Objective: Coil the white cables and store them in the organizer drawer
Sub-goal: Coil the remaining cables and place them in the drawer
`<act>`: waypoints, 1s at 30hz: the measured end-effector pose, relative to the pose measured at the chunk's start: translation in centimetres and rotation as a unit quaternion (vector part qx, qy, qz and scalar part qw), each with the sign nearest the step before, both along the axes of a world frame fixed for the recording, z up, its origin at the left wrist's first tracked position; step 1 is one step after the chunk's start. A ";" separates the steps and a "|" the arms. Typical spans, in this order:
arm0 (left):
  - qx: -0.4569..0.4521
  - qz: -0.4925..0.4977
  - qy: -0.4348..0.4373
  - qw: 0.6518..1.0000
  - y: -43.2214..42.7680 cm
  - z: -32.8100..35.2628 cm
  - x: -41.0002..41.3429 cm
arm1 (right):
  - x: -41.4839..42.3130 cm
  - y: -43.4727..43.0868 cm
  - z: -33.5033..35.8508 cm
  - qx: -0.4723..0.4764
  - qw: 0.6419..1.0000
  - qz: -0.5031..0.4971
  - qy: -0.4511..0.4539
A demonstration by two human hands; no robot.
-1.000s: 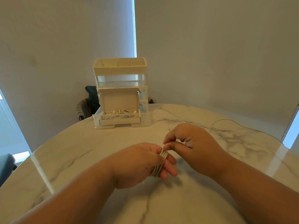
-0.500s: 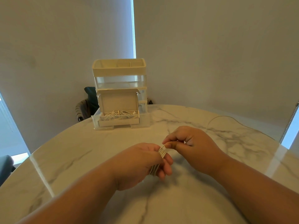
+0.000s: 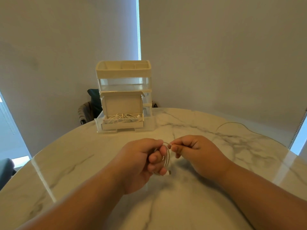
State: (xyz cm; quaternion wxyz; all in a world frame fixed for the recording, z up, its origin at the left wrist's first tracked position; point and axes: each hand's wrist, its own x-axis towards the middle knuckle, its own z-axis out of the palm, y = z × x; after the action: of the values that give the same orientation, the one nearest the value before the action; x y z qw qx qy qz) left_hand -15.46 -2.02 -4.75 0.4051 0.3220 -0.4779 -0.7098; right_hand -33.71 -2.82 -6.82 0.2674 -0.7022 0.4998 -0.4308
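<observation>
Marble-veined counter (image 3: 216, 188) fills the near half of the room. Just above it the left hand (image 3: 141, 161) curls its fingers (image 3: 153, 158) tight round a coiled white cable (image 3: 167, 159), whose plug end (image 3: 168, 173) pokes out beneath. The right hand (image 3: 196, 151), close beside it, pinches the cable's other end between thumb and forefinger at the top of the coil. Half a second ago the left fingers lay straighter; now they have rolled and closed. More cables (image 3: 123, 117) lie in the open drawer (image 3: 123, 125) of the organizer (image 3: 123, 75) at the far edge.
</observation>
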 end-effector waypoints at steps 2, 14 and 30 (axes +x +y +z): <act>0.017 0.001 0.054 0.998 -0.1 0.5 0.3 | 0.3 0.1 -0.2 0.009 1.000 0.013 -0.001; 0.036 0.080 0.205 0.975 -1.0 1.3 1.6 | 2.0 1.4 0.4 0.043 0.992 0.068 0.100; 0.062 0.152 0.274 0.948 -1.7 1.1 1.8 | 3.9 2.1 0.0 0.066 0.969 0.139 0.192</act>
State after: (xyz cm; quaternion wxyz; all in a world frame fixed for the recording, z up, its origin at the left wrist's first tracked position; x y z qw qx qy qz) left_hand -13.70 -3.74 -3.64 0.6024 0.2082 -0.2487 -0.7293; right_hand -29.80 -0.76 -6.78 0.2696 -0.8150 0.4666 -0.2128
